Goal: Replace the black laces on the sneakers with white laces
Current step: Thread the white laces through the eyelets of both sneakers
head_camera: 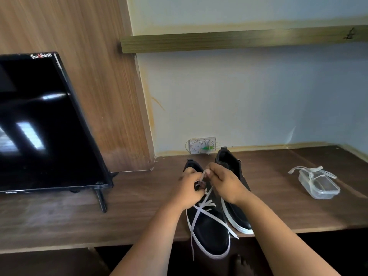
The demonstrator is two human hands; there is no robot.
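Two black sneakers with white soles side by side on a brown wooden desk (pixel 59 216), toes toward the viewer. Left hand (pixel 188 189) and right hand (pixel 224 180) both pinching a white lace (pixel 205 208) over the left sneaker (pixel 211 232); crossed strands trailing past the toe. Right sneaker (pixel 237 214) just beside. Clear plastic container (pixel 318 186) draped with another white lace (pixel 310 172) at right; dark screen (pixel 45 124) at left.
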